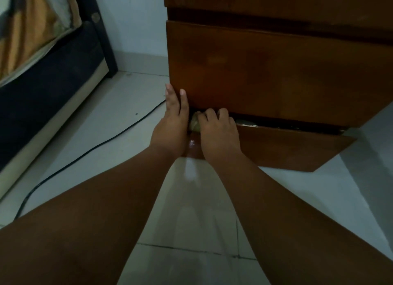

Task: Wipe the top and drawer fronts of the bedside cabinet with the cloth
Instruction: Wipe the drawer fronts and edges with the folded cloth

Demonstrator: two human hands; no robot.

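The brown wooden bedside cabinet fills the upper right, seen from low down. Its bottom drawer front leans out at floor level, leaving a dark gap under the drawer above. My left hand lies flat with fingers straight against the cabinet's lower left corner. My right hand is curled over a pale yellowish cloth, pressing it at the top edge of the bottom drawer by the gap. Most of the cloth is hidden under my fingers.
A black cable runs across the light tiled floor on the left. A bed with a dark base and striped bedding stands at the far left, against a pale wall.
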